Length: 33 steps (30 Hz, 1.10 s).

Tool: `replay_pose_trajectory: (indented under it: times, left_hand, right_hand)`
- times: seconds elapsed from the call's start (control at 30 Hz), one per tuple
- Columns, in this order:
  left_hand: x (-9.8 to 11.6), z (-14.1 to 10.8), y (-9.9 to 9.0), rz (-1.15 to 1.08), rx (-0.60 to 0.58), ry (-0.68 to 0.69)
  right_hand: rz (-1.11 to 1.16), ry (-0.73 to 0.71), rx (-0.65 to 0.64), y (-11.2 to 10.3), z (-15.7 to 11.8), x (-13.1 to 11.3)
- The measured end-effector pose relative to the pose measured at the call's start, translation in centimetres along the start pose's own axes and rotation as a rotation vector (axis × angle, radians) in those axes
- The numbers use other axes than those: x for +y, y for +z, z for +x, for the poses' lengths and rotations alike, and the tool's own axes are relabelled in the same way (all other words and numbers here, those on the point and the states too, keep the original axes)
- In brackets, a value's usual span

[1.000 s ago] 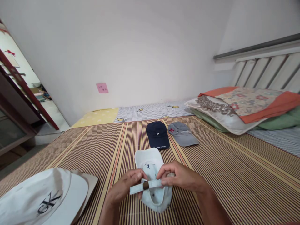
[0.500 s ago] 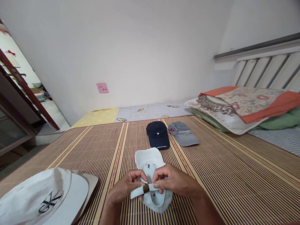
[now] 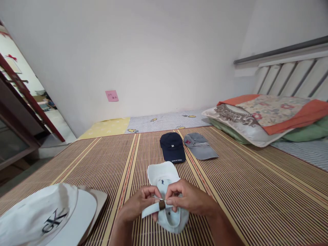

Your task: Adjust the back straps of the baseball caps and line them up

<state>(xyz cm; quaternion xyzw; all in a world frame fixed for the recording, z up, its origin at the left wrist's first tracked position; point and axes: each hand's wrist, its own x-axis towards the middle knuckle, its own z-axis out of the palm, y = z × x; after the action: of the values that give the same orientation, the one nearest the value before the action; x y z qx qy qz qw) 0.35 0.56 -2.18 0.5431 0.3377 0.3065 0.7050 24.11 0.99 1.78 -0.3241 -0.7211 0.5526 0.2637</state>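
A pale blue baseball cap (image 3: 170, 222) lies on the striped mat, its brim pointing away from me and a small dark emblem on its front. Across its back opening runs an adjustment strap (image 3: 150, 209) with a brown buckle (image 3: 162, 205). My left hand (image 3: 139, 202) pinches the strap just left of the buckle, and the strap's loose end sticks out below those fingers. On the buckle's right side, my right hand (image 3: 183, 196) is closed on the strap with thumb and forefinger. The fingertips of both hands nearly meet above the buckle.
Beyond the brim lie a navy cap (image 3: 172, 145) and a grey cap (image 3: 201, 145). A large white cap (image 3: 38, 212) with black letters sits at the near left, over another beige brim. Pillows (image 3: 246, 123) are piled at the right by the headboard (image 3: 289, 75).
The brown buckle has shifted slightly to the right along with the strap, and my right fingertips have come closer to my left ones. The other caps stay where they were.
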Motion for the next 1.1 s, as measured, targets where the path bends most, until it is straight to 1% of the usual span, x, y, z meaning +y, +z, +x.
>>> replay_pose_trajectory:
  times: [0.33,0.53,0.9,0.97,1.1]
  left_hand:
    - [0.0,-0.1,-0.1,-0.047,-0.038,0.028]
    - [0.2,-0.1,0.0,-0.06,-0.027,0.043]
    - [-0.2,0.3,0.0,-0.056,-0.012,0.041]
    - [0.0,0.2,0.1,-0.029,-0.011,0.064]
    - [0.8,-0.2,0.4,-0.006,-0.017,0.154]
  right_hand:
    - [0.027,0.003,0.002,0.0,0.1,-0.1]
    - [0.044,-0.018,-0.002,-0.3,0.0,0.3]
    - [0.037,-0.025,0.001,-0.3,0.0,0.2]
    - [0.028,-0.025,0.004,-0.3,0.0,0.3]
    - [0.031,0.0,0.022,-0.4,-0.1,0.2]
